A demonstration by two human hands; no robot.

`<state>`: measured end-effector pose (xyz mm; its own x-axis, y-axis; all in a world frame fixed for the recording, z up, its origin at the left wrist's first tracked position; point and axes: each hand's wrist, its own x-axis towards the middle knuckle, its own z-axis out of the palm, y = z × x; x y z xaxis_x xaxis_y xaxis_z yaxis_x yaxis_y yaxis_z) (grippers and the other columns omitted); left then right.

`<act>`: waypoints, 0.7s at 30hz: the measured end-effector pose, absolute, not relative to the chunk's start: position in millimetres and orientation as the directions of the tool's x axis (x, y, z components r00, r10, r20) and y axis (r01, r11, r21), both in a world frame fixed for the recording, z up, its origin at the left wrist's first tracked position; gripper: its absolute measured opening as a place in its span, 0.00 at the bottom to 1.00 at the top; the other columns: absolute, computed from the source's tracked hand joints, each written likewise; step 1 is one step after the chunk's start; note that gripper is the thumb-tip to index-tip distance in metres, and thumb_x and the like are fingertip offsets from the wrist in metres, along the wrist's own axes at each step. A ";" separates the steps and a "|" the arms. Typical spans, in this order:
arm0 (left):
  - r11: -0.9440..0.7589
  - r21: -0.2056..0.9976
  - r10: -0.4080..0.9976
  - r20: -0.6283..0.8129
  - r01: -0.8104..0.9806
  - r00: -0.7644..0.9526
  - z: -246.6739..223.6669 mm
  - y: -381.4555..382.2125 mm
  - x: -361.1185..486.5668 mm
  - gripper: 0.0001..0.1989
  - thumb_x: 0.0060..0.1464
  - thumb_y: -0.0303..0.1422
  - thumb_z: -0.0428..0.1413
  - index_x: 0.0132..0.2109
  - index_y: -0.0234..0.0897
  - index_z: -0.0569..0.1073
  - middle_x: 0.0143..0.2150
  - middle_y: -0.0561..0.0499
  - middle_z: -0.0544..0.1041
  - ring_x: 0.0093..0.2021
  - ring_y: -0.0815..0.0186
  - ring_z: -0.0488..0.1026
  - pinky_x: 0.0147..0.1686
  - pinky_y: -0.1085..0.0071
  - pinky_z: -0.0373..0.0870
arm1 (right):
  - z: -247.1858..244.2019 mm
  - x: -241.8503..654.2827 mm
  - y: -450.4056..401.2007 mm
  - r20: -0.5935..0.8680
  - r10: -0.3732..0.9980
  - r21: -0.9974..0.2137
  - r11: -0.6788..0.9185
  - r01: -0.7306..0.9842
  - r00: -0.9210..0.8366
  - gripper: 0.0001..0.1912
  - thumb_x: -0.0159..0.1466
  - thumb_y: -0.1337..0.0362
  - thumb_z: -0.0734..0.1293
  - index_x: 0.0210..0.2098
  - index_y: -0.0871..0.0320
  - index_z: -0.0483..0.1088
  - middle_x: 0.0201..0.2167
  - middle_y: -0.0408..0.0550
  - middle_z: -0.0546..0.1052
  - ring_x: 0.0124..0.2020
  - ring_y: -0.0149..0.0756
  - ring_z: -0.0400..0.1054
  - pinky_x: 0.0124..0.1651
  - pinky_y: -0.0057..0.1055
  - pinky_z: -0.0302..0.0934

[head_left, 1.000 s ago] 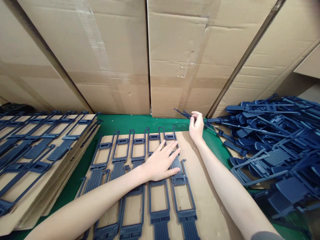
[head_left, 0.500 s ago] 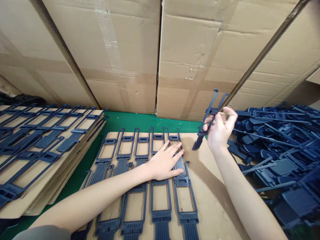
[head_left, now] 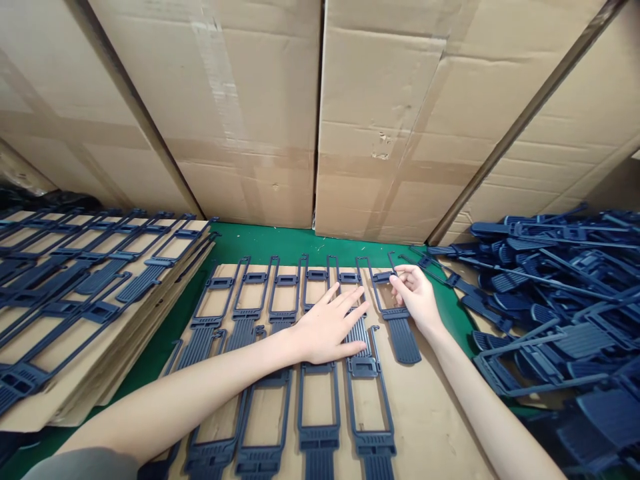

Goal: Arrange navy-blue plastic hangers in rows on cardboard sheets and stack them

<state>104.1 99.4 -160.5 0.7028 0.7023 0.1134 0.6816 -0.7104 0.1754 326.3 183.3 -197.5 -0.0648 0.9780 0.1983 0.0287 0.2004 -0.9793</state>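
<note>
Dark blue plastic frames, each with a ribbed paddle, lie in rows on a cardboard sheet. My left hand lies flat with spread fingers on the frames of the upper row, holding nothing up. At the right end of that row, my right hand pinches the side of a blue frame piece, its paddle pointing toward me on the cardboard. Just left of that piece is a lower-row frame, near my left thumb.
A heap of loose blue pieces fills the right side. On the left stands a stack of cardboard sheets with more frames laid on top. Large cardboard boxes stand behind, and green surface shows between.
My right hand has come down and left with the frame piece, which was raised and tilted and now rests at the row's right end. My left hand has barely moved.
</note>
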 end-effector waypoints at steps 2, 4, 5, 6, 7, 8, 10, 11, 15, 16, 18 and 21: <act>-0.709 0.179 0.703 0.114 0.682 0.702 -159.9 99.4 104.3 0.35 0.62 0.50 0.44 0.67 0.30 0.53 0.70 0.35 0.47 0.70 0.54 0.40 0.67 0.50 0.34 | -197.4 326.6 183.3 0.201 0.978 -0.978 0.204 0.050 -0.062 0.17 0.57 0.54 0.70 0.41 0.56 0.64 0.21 0.36 0.64 0.18 0.27 0.58 0.19 0.24 0.53; -0.709 0.182 0.704 0.122 0.681 0.700 -160.4 99.5 104.3 0.34 0.62 0.50 0.44 0.67 0.31 0.53 0.70 0.36 0.47 0.70 0.54 0.40 0.67 0.50 0.35 | -197.6 326.9 182.8 0.235 0.972 -0.967 0.236 0.098 -0.024 0.16 0.58 0.55 0.69 0.40 0.56 0.65 0.21 0.36 0.64 0.20 0.28 0.59 0.21 0.25 0.55; -0.710 0.182 0.703 0.123 0.680 0.701 -160.9 99.5 104.2 0.34 0.62 0.50 0.44 0.67 0.32 0.53 0.70 0.36 0.47 0.70 0.54 0.40 0.67 0.50 0.35 | -197.7 327.2 182.4 0.258 0.966 -0.958 0.257 0.126 -0.005 0.15 0.58 0.56 0.69 0.40 0.56 0.66 0.22 0.37 0.64 0.21 0.29 0.59 0.23 0.26 0.56; -0.711 0.181 0.702 0.124 0.680 0.701 -161.4 99.6 104.0 0.34 0.62 0.50 0.44 0.67 0.32 0.53 0.70 0.37 0.47 0.70 0.55 0.40 0.67 0.51 0.35 | -197.7 327.4 182.1 0.279 0.960 -0.950 0.275 0.148 0.008 0.14 0.57 0.57 0.69 0.39 0.57 0.66 0.22 0.37 0.65 0.22 0.29 0.60 0.25 0.27 0.57; -0.711 0.180 0.702 0.125 0.679 0.702 -161.9 99.6 103.8 0.34 0.62 0.49 0.44 0.67 0.32 0.53 0.70 0.37 0.47 0.70 0.55 0.40 0.67 0.51 0.35 | -197.7 327.7 181.9 0.296 0.955 -0.943 0.290 0.162 0.015 0.14 0.57 0.57 0.69 0.39 0.57 0.67 0.22 0.38 0.65 0.23 0.30 0.61 0.26 0.27 0.57; -0.712 0.179 0.701 0.124 0.679 0.702 -162.2 99.6 103.7 0.34 0.62 0.49 0.44 0.67 0.32 0.53 0.70 0.38 0.47 0.70 0.55 0.41 0.67 0.51 0.35 | -197.6 327.9 181.7 0.305 0.952 -0.940 0.299 0.165 0.013 0.14 0.57 0.57 0.69 0.38 0.57 0.67 0.22 0.38 0.66 0.23 0.30 0.62 0.27 0.28 0.58; -0.712 0.177 0.701 0.119 0.679 0.703 -162.1 99.5 103.6 0.34 0.62 0.49 0.44 0.67 0.33 0.53 0.70 0.38 0.47 0.70 0.55 0.40 0.67 0.52 0.35 | -198.0 328.2 181.9 0.307 0.952 -0.942 0.302 0.148 0.009 0.14 0.56 0.57 0.70 0.38 0.57 0.67 0.23 0.39 0.67 0.24 0.32 0.63 0.28 0.29 0.59; -0.711 0.176 0.702 0.115 0.681 0.703 -161.8 99.4 103.6 0.34 0.62 0.49 0.44 0.67 0.33 0.53 0.70 0.38 0.46 0.70 0.55 0.40 0.67 0.52 0.36 | -198.5 328.3 182.2 0.304 0.952 -0.944 0.300 0.138 0.011 0.14 0.56 0.56 0.70 0.38 0.57 0.67 0.23 0.40 0.68 0.25 0.32 0.64 0.29 0.29 0.59; -0.709 0.165 0.704 0.107 0.685 0.703 -160.4 98.8 103.7 0.34 0.62 0.49 0.45 0.67 0.31 0.53 0.70 0.38 0.46 0.70 0.54 0.41 0.67 0.53 0.36 | -202.5 329.2 184.6 0.284 0.958 -0.955 0.280 0.102 0.028 0.15 0.55 0.55 0.71 0.37 0.57 0.68 0.25 0.41 0.70 0.26 0.33 0.65 0.30 0.30 0.60; -0.710 0.160 0.703 0.107 0.686 0.703 -160.2 98.5 103.6 0.34 0.62 0.49 0.44 0.67 0.31 0.53 0.70 0.37 0.46 0.70 0.54 0.41 0.67 0.53 0.36 | -203.5 329.6 185.3 0.280 0.960 -0.956 0.276 0.096 0.031 0.15 0.55 0.55 0.71 0.37 0.57 0.68 0.25 0.41 0.70 0.26 0.32 0.65 0.30 0.30 0.60; -0.709 0.153 0.704 0.104 0.688 0.703 -159.9 98.0 103.5 0.34 0.63 0.50 0.44 0.67 0.31 0.53 0.70 0.37 0.46 0.70 0.55 0.41 0.67 0.53 0.35 | -204.9 330.4 186.3 0.278 0.960 -0.958 0.274 0.085 0.038 0.16 0.55 0.55 0.71 0.39 0.57 0.67 0.24 0.40 0.70 0.26 0.32 0.65 0.31 0.30 0.59; -0.707 0.154 0.706 0.091 0.691 0.702 -159.4 97.2 103.4 0.34 0.63 0.49 0.43 0.67 0.32 0.53 0.70 0.38 0.46 0.70 0.55 0.40 0.67 0.53 0.35 | -204.9 330.5 186.7 0.290 0.956 -0.956 0.286 0.067 0.052 0.18 0.55 0.56 0.71 0.41 0.57 0.66 0.24 0.39 0.70 0.27 0.32 0.65 0.34 0.31 0.60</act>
<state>103.4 97.2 -159.4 0.7021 0.7062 0.0911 0.6907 -0.7066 0.1541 330.5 186.7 -204.9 0.0518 0.9557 0.2899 0.0668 0.2863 -0.9558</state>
